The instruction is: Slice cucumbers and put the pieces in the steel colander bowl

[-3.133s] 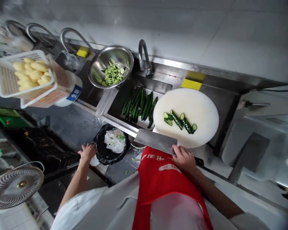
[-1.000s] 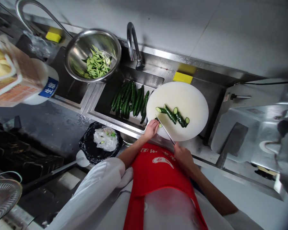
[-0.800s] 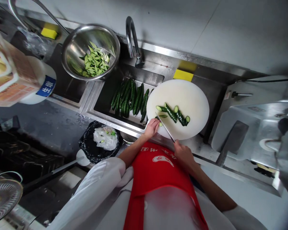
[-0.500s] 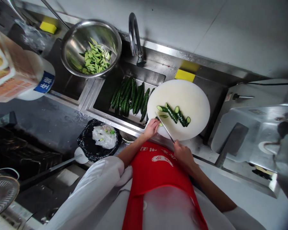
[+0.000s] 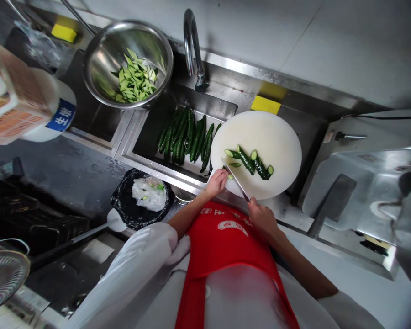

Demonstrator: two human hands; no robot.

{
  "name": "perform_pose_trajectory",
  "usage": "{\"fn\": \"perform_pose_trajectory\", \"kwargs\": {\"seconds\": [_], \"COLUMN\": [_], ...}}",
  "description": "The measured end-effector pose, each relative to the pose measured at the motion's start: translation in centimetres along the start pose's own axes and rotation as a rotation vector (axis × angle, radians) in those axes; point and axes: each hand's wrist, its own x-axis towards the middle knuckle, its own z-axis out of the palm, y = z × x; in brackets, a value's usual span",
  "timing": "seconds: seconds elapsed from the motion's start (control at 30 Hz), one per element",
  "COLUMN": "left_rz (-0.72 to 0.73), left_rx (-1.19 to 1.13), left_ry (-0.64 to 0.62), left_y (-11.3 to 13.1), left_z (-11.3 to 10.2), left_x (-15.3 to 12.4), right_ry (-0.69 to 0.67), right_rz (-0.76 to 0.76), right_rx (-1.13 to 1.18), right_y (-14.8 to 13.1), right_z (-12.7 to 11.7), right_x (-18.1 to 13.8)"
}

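My right hand (image 5: pixel 262 218) is closed around the handle of a knife (image 5: pixel 238 183), its blade slanting up and left over the round white cutting board (image 5: pixel 284 132). At the board's near left edge my left hand (image 5: pixel 217 182) has its fingers closed on a piece of cucumber (image 5: pixel 229 176) beside the blade; the fingers hide most of that piece. A thin cut piece (image 5: pixel 234 164) lies just past the blade. Farther back on the board rest several thick cucumber chunks (image 5: pixel 246 160) with pale cut ends.
Whole cucumbers (image 5: pixel 181 135) lie in the sink left of the board, below a faucet (image 5: pixel 193 50). A steel bowl (image 5: pixel 99 59) holds cut cucumber pieces. A black-lined bin (image 5: pixel 121 205) stands below the counter edge. A yellow sponge (image 5: pixel 266 104) sits behind the board.
The view has shifted slightly. Both hands, the knife and the cucumber pieces keep nearly the same places on the board.
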Motion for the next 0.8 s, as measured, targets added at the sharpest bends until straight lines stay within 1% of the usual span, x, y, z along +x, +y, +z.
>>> {"fn": "perform_pose_trajectory", "kwargs": {"seconds": [0.13, 0.3, 0.4, 0.53, 0.67, 0.8], "left_rz": [0.003, -0.013, -0.031, 0.034, 0.101, 0.114], "left_rx": [-0.007, -0.003, -0.014, -0.032, 0.01, 0.024], "left_ry": [0.012, 0.025, 0.029, -0.005, -0.036, -0.063], "left_y": [-0.2, -0.2, -0.4, -1.3, -1.8, -2.1], "left_z": [0.2, 0.4, 0.4, 0.0, -0.2, -0.1], "left_x": [-0.2, -0.3, -0.5, -0.7, -0.6, -0.5], "right_ry": [-0.023, -0.014, -0.034, -0.019, -0.013, -0.068], "right_rz": [0.02, 0.009, 0.031, 0.042, 0.03, 0.039], "right_rx": [0.003, 0.002, 0.011, 0.012, -0.014, -0.008], "right_y": [-0.1, -0.2, -0.6, -1.0, -0.7, -0.9], "right_z": [0.0, -0.2, 0.0, 0.1, -0.3, -0.8], "right_x": [0.2, -0.1, 0.6, 1.4, 0.3, -0.2]}}
